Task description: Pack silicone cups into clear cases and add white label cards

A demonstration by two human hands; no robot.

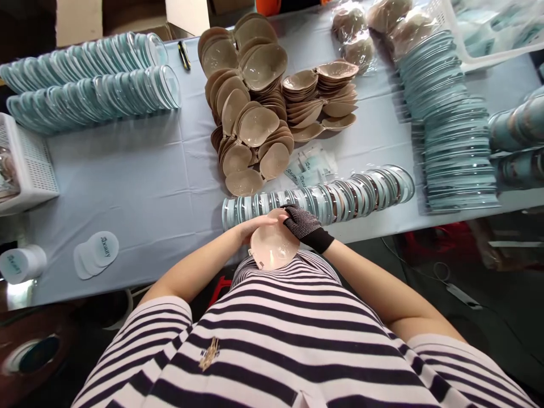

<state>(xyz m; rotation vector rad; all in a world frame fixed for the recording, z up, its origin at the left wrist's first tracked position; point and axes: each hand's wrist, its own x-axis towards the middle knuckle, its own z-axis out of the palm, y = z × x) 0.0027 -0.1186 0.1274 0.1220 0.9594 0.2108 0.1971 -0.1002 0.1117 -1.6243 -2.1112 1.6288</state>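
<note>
While both hands work close to the striped shirt, the bare left hand [250, 226] and gloved right hand [304, 224] have their fingers closed around one beige silicone cup [273, 247]. By my reckoning much remains: a big heap of loose cups [250, 102] sits on the counter [140, 181], beside rows of packed clear cases [323, 198]. A white basket [29, 164] sits left, contents unclear.

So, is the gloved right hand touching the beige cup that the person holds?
Touching. The head view shows the gloved right hand lying over the upper right edge of the beige cup, with no gap; the bare left hand grips its left side.
</note>
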